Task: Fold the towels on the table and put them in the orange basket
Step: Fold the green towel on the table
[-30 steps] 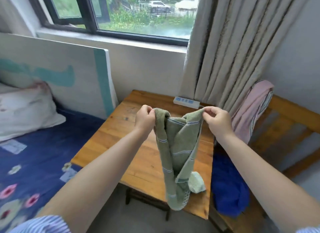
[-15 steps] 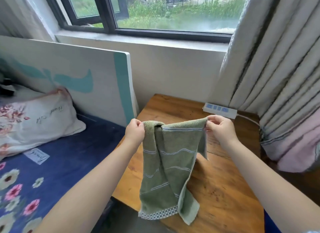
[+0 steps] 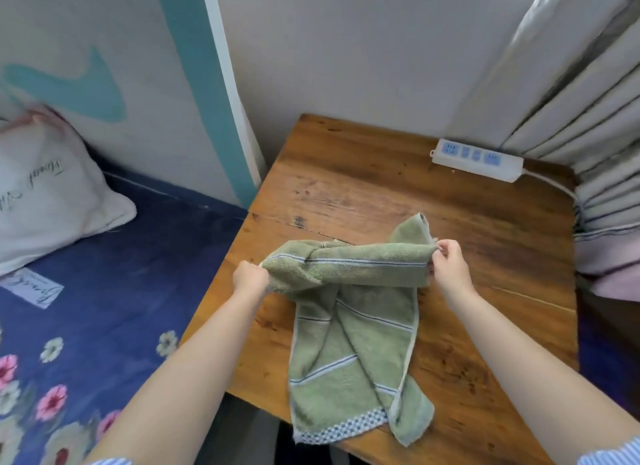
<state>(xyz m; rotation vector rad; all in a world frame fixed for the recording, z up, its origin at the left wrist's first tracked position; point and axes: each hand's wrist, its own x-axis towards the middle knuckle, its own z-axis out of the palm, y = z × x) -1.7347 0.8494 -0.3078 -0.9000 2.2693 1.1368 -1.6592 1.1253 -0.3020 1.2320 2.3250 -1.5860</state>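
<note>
A green towel (image 3: 349, 343) with pale stripes and a checked hem lies crumpled on the wooden table (image 3: 467, 229), its lower end near the table's front edge. My left hand (image 3: 250, 277) grips the towel's upper left corner. My right hand (image 3: 450, 260) pinches the upper right corner. Between the two hands the top edge is stretched across, just above the tabletop. The orange basket is not in view.
A white power strip (image 3: 477, 155) with a cable lies at the table's back right. Grey curtains (image 3: 588, 101) hang at the right, with pink cloth (image 3: 616, 284) below them. A bed with blue flowered sheet (image 3: 104, 291) and a pillow (image 3: 45, 201) lies left.
Both hands have lowered the towel from hanging in the air onto the table and pulled its top edge wider apart. The camera has tilted down.
</note>
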